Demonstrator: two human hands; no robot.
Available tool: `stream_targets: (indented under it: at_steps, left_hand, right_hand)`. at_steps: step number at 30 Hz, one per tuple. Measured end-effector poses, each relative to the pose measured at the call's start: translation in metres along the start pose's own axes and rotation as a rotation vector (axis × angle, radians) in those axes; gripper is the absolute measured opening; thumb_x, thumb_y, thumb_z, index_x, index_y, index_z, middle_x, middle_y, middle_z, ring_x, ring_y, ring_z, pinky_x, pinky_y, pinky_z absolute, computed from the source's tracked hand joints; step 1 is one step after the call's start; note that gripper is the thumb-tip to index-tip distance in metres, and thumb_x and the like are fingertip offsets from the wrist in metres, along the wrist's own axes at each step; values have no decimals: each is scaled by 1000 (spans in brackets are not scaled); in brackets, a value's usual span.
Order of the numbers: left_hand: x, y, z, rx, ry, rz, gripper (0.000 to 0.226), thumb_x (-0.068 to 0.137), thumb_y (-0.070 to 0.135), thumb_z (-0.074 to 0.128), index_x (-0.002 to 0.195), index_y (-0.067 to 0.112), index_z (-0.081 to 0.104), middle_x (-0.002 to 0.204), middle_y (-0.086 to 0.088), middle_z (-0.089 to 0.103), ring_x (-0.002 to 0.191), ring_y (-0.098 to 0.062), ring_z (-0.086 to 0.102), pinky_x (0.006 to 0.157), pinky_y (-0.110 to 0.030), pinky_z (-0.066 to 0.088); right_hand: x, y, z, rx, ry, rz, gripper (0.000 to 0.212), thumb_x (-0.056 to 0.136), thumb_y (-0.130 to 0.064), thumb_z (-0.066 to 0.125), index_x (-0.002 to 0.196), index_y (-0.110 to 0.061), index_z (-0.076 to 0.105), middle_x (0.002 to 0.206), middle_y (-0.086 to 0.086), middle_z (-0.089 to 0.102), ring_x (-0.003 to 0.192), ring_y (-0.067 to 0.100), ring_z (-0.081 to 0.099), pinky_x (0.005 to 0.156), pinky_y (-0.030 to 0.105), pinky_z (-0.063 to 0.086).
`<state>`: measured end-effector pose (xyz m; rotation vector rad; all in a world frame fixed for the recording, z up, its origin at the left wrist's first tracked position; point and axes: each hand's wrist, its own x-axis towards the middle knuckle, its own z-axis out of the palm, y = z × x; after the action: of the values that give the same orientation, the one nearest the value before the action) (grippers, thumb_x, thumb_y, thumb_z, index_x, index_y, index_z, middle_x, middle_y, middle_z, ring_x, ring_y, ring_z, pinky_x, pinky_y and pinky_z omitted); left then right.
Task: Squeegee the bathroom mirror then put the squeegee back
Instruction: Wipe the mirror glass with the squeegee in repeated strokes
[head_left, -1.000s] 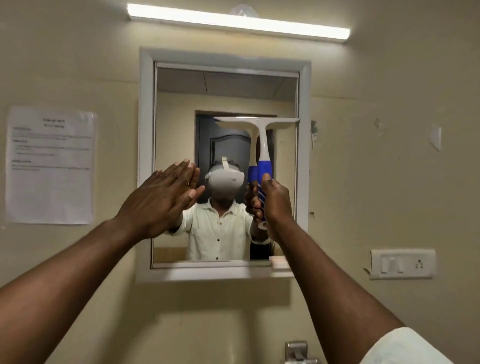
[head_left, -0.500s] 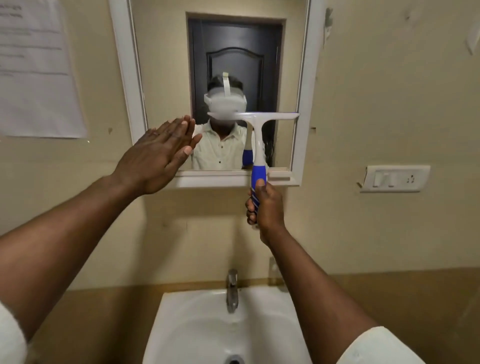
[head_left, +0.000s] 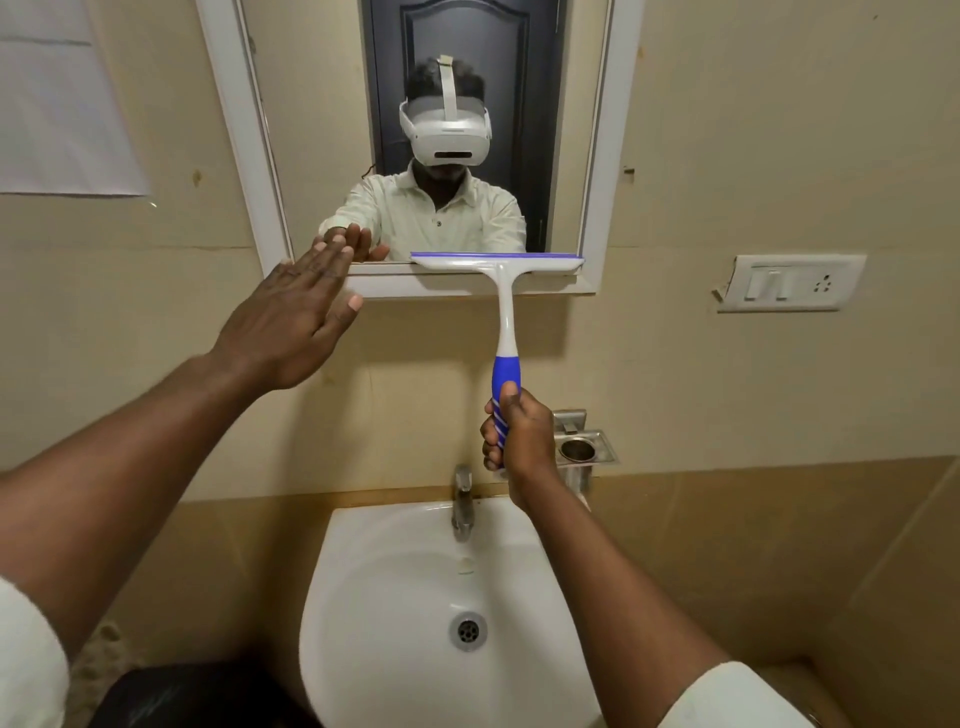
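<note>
A white-framed mirror (head_left: 595, 156) hangs on the cream wall above the sink. My right hand (head_left: 517, 441) grips the blue end of a white and blue squeegee (head_left: 505, 306). The squeegee stands upright, its blade lying level along the mirror's bottom edge on the right half. My left hand (head_left: 293, 317) is flat with fingers together, its fingertips at the mirror's lower left corner, holding nothing.
A white sink (head_left: 374, 597) with a chrome tap (head_left: 462, 501) sits below. A steel cup holder (head_left: 582, 447) is fixed to the wall just right of my right hand. A switch plate (head_left: 789, 283) is at the right, a paper notice (head_left: 57, 104) at the upper left.
The squeegee has been drawn down the right side of the mirror from mid height to the bottom edge. My view has tilted down, bringing the sink in. My left hand stayed near the lower left corner.
</note>
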<state>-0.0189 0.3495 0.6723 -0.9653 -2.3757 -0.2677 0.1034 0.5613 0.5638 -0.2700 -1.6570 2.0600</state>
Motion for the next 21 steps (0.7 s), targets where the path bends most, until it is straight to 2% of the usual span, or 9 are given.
stream_targets:
  at_steps: [7,13,17,21]
  left_hand:
    - [-4,4,-7,-2,8,-3,69,93,58,9,150,20,7,159,3,3,145,-8,1,117,-32,5]
    - [2,9,-28,-15,63,13,70,90,59,8,149,23,5,159,7,3,144,-3,-1,117,-32,5]
    - [12,10,-51,7,126,40,68,90,58,8,149,24,3,158,11,0,142,0,-2,117,-31,6]
    - [23,11,-74,9,167,45,68,89,60,6,148,27,-1,153,17,-5,140,2,-4,117,-30,4]
  right_hand:
    - [-8,-10,1,-33,20,28,33,98,-41,41,80,-15,50,62,0,45,37,7,36,38,19,31]
    - [-15,-16,3,-131,97,-9,38,98,-41,41,72,-15,50,54,1,44,38,10,37,40,22,32]
    - [-13,-35,10,-72,77,-72,39,97,-42,41,72,-13,51,48,-3,42,36,10,34,39,21,30]
    - [2,-84,22,-91,62,-194,39,97,-42,43,75,-12,53,49,-1,44,37,9,36,38,22,31]
